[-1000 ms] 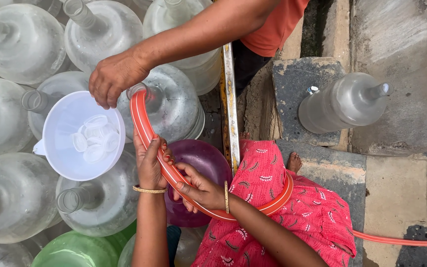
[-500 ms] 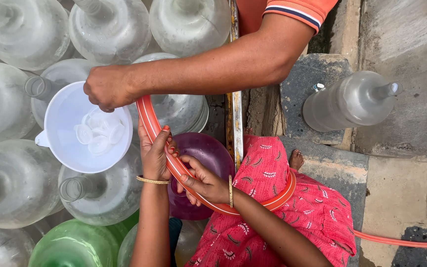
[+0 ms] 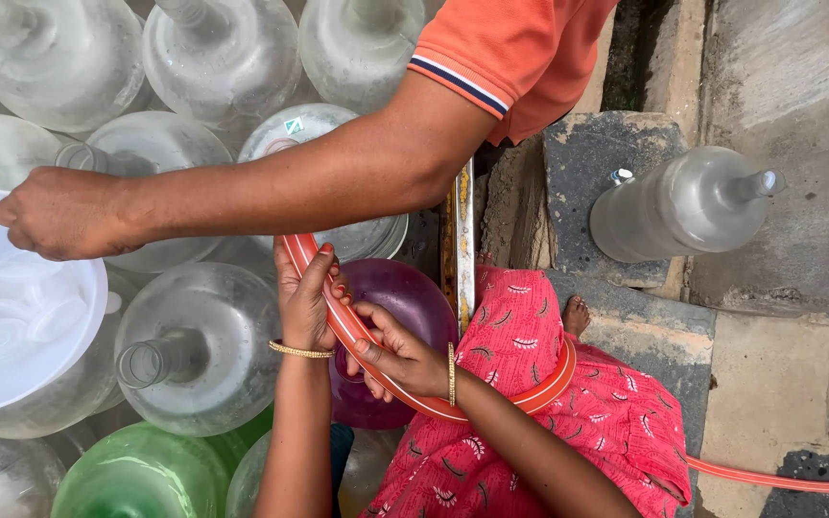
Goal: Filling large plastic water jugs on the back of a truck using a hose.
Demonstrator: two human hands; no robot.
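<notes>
The orange hose [image 3: 434, 403] is a flat, ribbed, flexible tube with paler lengthwise stripes. Its upper end rises at about 11 o'clock from the picture's centre and passes under the other person's forearm. From there it slants down toward 5 o'clock, across the top of the purple jug [image 3: 405, 297], then bends in a loop over the red patterned cloth and trails off toward 4 o'clock along the stone floor to the right edge. The purple jug is round, translucent and dark violet; it stands just below centre, partly hidden, among clear jugs at its 9 o'clock
</notes>
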